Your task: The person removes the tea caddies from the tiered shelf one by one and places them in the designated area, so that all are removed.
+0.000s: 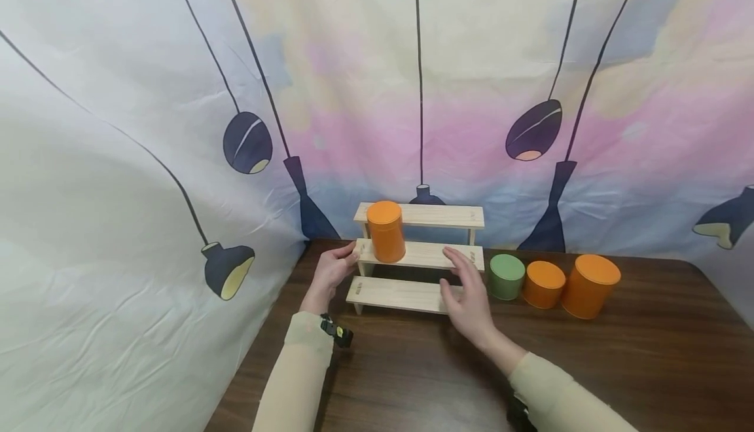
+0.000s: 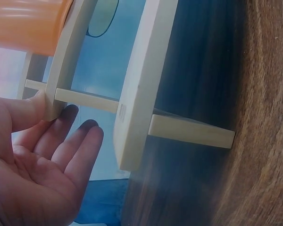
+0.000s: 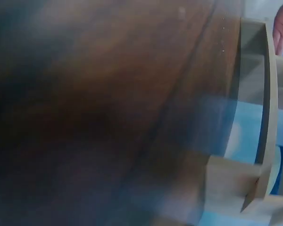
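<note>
A pale three-tier wooden shelf stand [image 1: 400, 292] stands on the dark table before the curtain. One tall orange canister [image 1: 386, 239] is upright on the middle tier, toward its left end. My left hand [image 1: 334, 268] pinches the left end of that tier; in the left wrist view its thumb [image 2: 26, 110] lies against the board, with the other fingers behind and below. At the stand's right side, my right hand [image 1: 471, 301] is held with fingers spread and loosely bent, overlapping the middle and bottom tiers. Nothing is in its grasp, and the right wrist view leaves it out.
Right of the stand, a green tin [image 1: 506, 277], a short orange tin [image 1: 544, 285] and a taller orange canister [image 1: 591, 287] stand in a row. A curtain [image 1: 365, 91] printed with hanging lamps closes off the back and left of the brown table [image 1: 660, 340].
</note>
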Available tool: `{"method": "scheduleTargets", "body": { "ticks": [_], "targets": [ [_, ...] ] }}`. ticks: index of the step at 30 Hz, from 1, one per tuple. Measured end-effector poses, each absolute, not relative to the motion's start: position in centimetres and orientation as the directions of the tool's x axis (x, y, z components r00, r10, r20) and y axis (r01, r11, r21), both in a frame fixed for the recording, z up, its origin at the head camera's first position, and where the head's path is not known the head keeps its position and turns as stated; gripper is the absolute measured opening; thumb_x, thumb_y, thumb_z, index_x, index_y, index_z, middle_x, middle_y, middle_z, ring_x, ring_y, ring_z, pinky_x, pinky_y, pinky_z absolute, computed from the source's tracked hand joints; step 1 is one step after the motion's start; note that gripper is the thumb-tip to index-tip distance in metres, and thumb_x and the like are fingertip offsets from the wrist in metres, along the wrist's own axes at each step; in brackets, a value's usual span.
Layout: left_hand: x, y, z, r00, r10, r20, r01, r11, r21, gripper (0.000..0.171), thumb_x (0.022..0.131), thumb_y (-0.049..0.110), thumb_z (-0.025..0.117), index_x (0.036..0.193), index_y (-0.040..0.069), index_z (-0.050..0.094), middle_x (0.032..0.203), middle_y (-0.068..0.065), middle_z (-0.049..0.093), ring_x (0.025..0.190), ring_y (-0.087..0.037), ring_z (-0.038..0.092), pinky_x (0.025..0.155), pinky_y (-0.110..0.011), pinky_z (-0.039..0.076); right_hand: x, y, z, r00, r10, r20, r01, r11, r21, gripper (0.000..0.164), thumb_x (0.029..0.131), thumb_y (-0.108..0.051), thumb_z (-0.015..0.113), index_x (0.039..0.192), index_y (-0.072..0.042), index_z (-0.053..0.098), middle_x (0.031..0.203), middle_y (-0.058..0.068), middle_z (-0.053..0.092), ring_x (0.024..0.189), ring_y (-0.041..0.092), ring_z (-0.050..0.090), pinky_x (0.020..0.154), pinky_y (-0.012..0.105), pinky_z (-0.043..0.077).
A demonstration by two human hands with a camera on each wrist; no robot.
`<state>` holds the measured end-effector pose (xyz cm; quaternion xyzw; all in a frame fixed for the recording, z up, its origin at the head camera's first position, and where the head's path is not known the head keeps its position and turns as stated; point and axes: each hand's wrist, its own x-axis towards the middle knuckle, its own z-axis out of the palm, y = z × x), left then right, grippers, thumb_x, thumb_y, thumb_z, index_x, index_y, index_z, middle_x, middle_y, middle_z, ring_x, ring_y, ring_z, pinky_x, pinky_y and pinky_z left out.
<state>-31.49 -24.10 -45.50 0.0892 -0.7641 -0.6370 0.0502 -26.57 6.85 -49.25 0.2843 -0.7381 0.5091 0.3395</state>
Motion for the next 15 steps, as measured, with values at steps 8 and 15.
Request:
{"method": "scheduleTargets", "body": {
  "ticks": [8,15],
  "targets": [
    [-31.7,-24.4,-45.9,-0.978,-0.205,-0.041,-0.073,0.150,0.986,0.045,0.103,0.011,0.073,0.147,0.009,0.065,0.152,-0.017,0.059,0.137,-0.035,0.060,0.111,-0.051,0.050,-28.8,3.6,-47.5,-0.716,-0.214,0.664,-0.684,0.402,-0.608,0.083,0.097,-0.012,0.078,0.167,-0.008,0.034,0.166,0.018,0.040,0.149,0.039,0.042,0.116,0.058,0.045],
    [-31.9,-24.5,-46.0,-0.982,-0.181,-0.050,-0.077,0.143,0.987,0.046,0.103,0.013,0.072,0.148,0.011,0.064,0.154,-0.015,0.058,0.139,-0.032,0.058,0.114,-0.050,0.048,-30.3,1.4,-46.8,-0.824,-0.168,0.541,-0.566,0.291,-0.771,0.086,0.096,-0.019,0.084,0.167,-0.015,0.036,0.166,0.013,0.039,0.147,0.035,0.048,0.116,0.046,0.048]
  ]
}}
